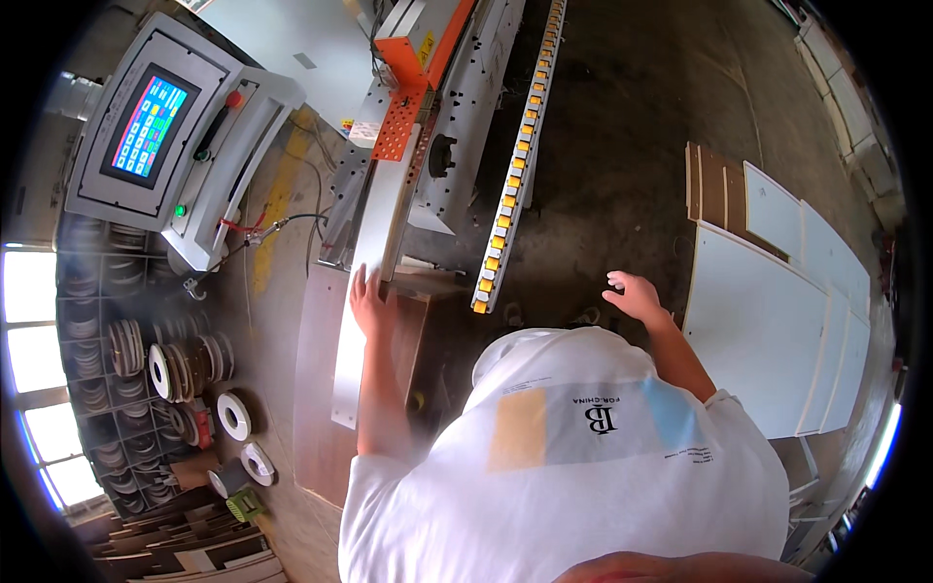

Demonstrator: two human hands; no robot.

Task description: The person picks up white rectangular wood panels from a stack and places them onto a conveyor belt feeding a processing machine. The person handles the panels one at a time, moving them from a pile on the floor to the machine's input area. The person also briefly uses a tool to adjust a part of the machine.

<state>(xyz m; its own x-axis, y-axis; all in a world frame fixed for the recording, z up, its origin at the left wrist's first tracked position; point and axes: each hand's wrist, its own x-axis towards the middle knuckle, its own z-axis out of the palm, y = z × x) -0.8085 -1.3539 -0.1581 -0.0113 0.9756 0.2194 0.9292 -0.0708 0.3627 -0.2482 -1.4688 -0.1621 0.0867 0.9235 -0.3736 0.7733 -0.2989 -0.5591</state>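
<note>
The left hand (369, 303) lies flat, palm down, its fingers (362, 282) extended and held close together, pinching nothing, on the near end of a long pale grey panel (374, 243) that runs from about 7 o'clock up toward 12 o'clock into the machine. That panel rests on a brown wooden feed bench (316, 389), with a second brown board (408, 330) just beside the hand at its 3 o'clock. At the panel's far end, toward 12 o'clock, sits an orange perforated metal guard (400, 121) on the grey machine body (466, 87). A long rail of white and yellow rollers (515, 165) slants from 12 o'clock down to the middle of the view, ending between the two hands. The right hand (632, 294) hovers in the air at 3 o'clock of the left one, well apart from it, fingers (616, 283) loosely spread and holding nothing, over the dark concrete floor (622, 146). Further out at 3 o'clock lies a stack of large white rectangular boards (758, 340), with brown boards (714, 185) beyond them. At 10 o'clock stands a grey control console with a bright coloured screen (148, 126), and at 8 o'clock shelves hold rolls of edge tape (175, 369).
</note>
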